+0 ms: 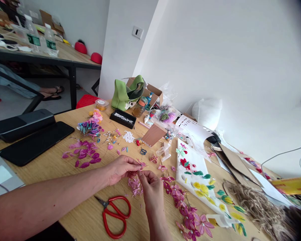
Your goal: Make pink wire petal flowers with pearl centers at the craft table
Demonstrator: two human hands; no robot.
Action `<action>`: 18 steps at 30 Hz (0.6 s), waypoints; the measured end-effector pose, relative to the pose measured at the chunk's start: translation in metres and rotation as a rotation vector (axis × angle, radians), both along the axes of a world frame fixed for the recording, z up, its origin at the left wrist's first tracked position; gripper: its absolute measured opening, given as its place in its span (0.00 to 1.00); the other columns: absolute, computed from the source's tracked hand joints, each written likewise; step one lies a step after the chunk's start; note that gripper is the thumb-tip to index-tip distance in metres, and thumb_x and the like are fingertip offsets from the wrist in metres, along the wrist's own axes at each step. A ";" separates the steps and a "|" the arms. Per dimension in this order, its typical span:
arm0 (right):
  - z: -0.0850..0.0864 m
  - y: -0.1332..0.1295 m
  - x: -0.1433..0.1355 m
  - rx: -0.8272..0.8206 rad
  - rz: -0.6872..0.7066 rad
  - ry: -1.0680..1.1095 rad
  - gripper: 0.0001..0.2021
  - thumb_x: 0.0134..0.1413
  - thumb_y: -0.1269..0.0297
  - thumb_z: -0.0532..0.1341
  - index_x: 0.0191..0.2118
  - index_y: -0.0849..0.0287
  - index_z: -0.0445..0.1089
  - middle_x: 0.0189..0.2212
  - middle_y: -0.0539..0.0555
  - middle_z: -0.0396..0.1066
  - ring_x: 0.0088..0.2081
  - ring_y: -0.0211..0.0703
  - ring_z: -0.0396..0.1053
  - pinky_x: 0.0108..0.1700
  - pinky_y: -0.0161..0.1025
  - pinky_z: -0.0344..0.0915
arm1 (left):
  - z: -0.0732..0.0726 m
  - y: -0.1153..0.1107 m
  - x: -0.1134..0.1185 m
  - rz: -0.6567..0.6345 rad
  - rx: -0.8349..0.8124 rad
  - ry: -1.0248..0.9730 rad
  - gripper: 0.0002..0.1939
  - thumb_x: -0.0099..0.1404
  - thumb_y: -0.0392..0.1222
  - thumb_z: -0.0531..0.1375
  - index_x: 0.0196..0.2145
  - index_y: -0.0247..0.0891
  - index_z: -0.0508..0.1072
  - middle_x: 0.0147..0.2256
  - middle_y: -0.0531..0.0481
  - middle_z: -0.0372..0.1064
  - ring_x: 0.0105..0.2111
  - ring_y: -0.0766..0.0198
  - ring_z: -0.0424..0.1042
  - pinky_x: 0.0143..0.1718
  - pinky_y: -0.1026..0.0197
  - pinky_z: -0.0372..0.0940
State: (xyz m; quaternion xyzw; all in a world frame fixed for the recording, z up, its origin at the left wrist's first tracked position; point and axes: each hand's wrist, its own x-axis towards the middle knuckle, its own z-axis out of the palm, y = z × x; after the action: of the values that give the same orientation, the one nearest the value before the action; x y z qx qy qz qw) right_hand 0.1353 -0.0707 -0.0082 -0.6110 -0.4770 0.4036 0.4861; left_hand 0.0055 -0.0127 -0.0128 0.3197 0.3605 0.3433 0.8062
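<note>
In front of me, my left hand pinches a small pink flower with thin gold-coloured edges. My right hand is closed with thumb and forefinger at the flower's underside, the fingertips of both hands nearly touching. The stem between the fingers is mostly hidden. Just below them lies a heap of pink and white petal pieces. Red-handled scissors rest on the table with the blades slightly apart. To the right of my right hand runs a cluster of finished magenta flowers. Loose magenta petals lie left.
A white foam board holds yellow, red and green pieces. Behind are a black tray, a green bag, a glass jar and a wooden block. A black phone-like slab lies left; tangled brown yarn lies right.
</note>
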 end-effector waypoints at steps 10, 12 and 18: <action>0.004 -0.001 0.000 0.014 -0.002 -0.078 0.16 0.49 0.54 0.61 0.24 0.64 0.69 0.16 0.46 0.58 0.19 0.33 0.50 0.21 0.31 0.47 | 0.000 0.003 0.000 0.035 0.047 0.041 0.16 0.36 0.43 0.74 0.21 0.31 0.77 0.20 0.52 0.69 0.21 0.71 0.62 0.26 0.64 0.56; 0.005 -0.002 -0.001 0.025 -0.011 -0.112 0.15 0.49 0.55 0.61 0.24 0.64 0.69 0.16 0.46 0.57 0.19 0.33 0.50 0.21 0.31 0.47 | 0.000 0.003 -0.001 0.046 0.053 0.050 0.17 0.35 0.44 0.74 0.21 0.31 0.77 0.20 0.52 0.69 0.21 0.71 0.62 0.26 0.64 0.56; 0.004 -0.005 -0.005 0.084 -0.020 -0.228 0.15 0.53 0.55 0.59 0.25 0.63 0.70 0.15 0.45 0.57 0.18 0.34 0.52 0.19 0.30 0.48 | 0.002 0.003 -0.001 0.084 0.067 0.082 0.18 0.34 0.45 0.74 0.20 0.31 0.75 0.21 0.53 0.68 0.20 0.71 0.61 0.25 0.65 0.55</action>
State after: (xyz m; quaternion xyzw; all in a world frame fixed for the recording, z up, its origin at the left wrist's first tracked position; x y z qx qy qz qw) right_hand 0.1301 -0.0759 -0.0043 -0.6367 -0.5396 0.3066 0.4577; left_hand 0.0046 -0.0096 -0.0104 0.3449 0.3948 0.3754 0.7644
